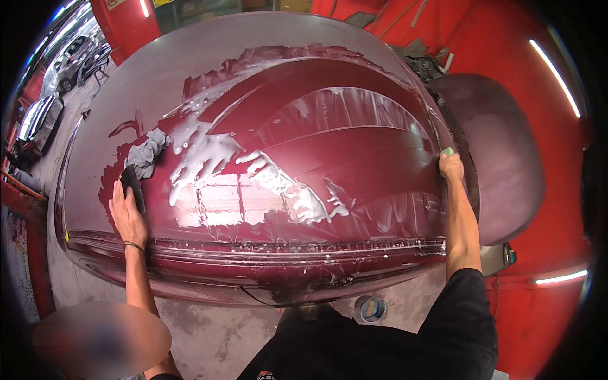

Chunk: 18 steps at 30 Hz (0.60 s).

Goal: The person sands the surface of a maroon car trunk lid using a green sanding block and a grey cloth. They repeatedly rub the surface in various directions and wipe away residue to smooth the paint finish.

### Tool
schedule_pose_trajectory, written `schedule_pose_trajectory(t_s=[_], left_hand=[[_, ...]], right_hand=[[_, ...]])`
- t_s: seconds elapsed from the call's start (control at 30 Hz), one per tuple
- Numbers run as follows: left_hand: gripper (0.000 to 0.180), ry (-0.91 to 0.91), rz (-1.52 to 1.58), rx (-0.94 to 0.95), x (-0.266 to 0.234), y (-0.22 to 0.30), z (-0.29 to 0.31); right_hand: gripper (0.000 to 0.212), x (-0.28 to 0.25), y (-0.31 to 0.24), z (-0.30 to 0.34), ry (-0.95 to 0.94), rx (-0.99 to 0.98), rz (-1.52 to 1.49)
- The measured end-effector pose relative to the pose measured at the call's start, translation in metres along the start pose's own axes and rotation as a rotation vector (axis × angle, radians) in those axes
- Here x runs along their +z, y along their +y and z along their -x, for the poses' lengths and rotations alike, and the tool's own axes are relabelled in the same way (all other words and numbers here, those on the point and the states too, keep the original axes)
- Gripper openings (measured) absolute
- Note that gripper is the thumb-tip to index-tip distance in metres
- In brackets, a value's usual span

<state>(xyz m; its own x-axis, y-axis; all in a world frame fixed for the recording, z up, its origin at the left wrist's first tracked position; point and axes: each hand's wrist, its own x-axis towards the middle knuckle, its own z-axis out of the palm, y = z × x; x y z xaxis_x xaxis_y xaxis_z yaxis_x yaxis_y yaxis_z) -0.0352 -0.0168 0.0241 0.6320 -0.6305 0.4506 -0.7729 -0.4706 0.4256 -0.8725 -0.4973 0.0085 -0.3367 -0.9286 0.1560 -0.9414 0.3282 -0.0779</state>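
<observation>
A wet dark red car roof spreads out in front of me, with white foam streaked across its middle and duller grey patches at the far and left sides. At the left of the roof, my left hand holds a flat black pad, tilted up against the palm. Just beyond it lies a crumpled grey cloth. Over at the roof's right edge, my right hand is closed on a small green pad, only its top showing above the fingers.
The grooved roof rail runs along the near side. A bucket stands on the floor by my body. Past the roof's right edge is a dull maroon panel beside a red wall. Other cars stand far left.
</observation>
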Motion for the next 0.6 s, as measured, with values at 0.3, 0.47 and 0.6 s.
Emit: schedule_pose_trajectory(t_s=[0.3,0.47,0.6], left_hand=[[0.06,0.015,0.003,-0.011,-0.005,0.025,-0.002],[0.056,0.02,0.023,-0.036,-0.016,0.032,0.006],[0.056,0.028,-0.004,-0.012,-0.008,0.028,0.004]], right_hand=[[0.052,-0.011,-0.181,-0.06,0.207,-0.532,-0.063],[0.046,-0.055,-0.353,0.091,0.24,-0.82,-0.241],[0.028,-0.099,-0.403,0.233,0.313,-1.015,-0.219]])
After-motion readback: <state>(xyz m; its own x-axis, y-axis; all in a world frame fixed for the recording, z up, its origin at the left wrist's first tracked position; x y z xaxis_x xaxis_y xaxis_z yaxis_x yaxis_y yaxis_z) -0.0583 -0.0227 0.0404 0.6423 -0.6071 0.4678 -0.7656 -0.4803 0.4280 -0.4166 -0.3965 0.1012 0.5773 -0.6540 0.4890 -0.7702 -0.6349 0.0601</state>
